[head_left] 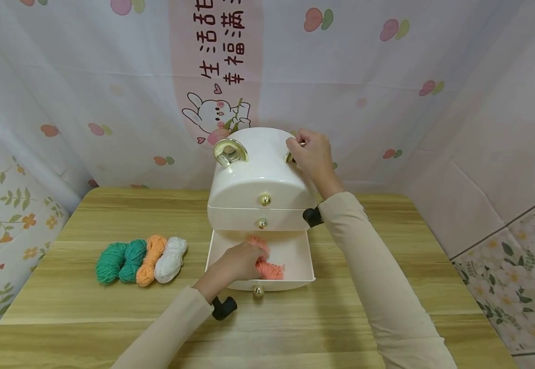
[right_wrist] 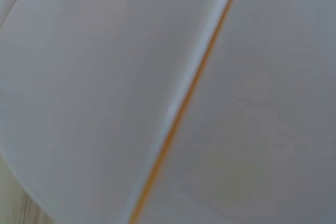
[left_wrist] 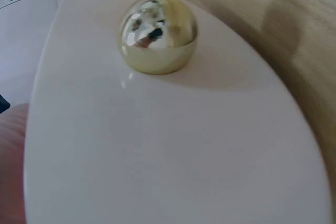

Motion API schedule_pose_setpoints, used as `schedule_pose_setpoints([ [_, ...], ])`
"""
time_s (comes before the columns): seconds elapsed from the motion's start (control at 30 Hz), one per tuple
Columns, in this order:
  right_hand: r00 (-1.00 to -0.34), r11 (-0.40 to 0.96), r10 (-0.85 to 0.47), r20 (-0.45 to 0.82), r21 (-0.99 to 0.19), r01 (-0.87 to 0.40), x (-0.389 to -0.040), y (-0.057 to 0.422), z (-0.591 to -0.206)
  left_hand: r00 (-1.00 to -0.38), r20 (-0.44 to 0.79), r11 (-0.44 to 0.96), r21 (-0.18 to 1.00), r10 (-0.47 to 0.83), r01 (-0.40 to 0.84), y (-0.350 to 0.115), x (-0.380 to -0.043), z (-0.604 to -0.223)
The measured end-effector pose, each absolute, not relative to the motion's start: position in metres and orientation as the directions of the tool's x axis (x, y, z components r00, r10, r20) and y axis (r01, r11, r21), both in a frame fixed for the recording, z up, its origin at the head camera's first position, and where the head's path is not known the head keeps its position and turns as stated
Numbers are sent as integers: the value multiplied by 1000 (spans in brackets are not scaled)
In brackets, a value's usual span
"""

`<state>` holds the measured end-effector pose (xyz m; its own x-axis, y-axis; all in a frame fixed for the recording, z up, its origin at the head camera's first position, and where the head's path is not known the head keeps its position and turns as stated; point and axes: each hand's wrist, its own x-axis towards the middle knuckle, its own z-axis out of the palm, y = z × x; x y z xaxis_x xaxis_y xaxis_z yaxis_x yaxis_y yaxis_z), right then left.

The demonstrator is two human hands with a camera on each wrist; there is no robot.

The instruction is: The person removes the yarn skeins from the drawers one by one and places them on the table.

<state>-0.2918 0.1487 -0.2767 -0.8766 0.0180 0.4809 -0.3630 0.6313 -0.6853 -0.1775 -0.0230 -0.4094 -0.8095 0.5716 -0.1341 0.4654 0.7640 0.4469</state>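
Note:
In the head view a white rounded storage box (head_left: 267, 169) stands on the table with its bottom drawer (head_left: 297, 256) pulled out. My left hand (head_left: 242, 261) reaches over the drawer's front left and grips a coral-pink yarn skein (head_left: 272, 270) inside; part of the skein is hidden under the fingers. My right hand (head_left: 313, 154) is curled round the gold handle (head_left: 289, 158) at the box's upper right. A matching gold handle (head_left: 230, 152) is on the left. The drawer's round gold knob (left_wrist: 158, 34) shows close up in the left wrist view. White box wall (right_wrist: 105, 77) fills the right wrist view.
Left of the box, green, orange and white yarn skeins (head_left: 140, 260) lie in a row on the wooden table (head_left: 267, 338). Two more drawer fronts with gold knobs (head_left: 265, 199) sit above the pulled-out drawer. A patterned curtain (head_left: 364, 66) hangs behind the box.

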Motion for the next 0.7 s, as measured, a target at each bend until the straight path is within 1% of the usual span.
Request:
schedule_pose_setpoints([
  [0.23,-875,633,20,484,-683,-364,-292,148,-277,-818,-109,740,505,564,444,-26,-179,-416],
  [0.43,-867,635,20,498,-676,-374,-293,149,-277,-841,-97,710,592,532,381,-30,-180,-415],
  [0.53,-858,638,20,513,-667,-384,-293,149,-277,-854,-37,667,643,519,378,-33,-179,-412],
  [0.7,-856,638,13,518,-663,-391,-292,149,-277,-861,103,584,694,498,421,-40,-174,-404],
])
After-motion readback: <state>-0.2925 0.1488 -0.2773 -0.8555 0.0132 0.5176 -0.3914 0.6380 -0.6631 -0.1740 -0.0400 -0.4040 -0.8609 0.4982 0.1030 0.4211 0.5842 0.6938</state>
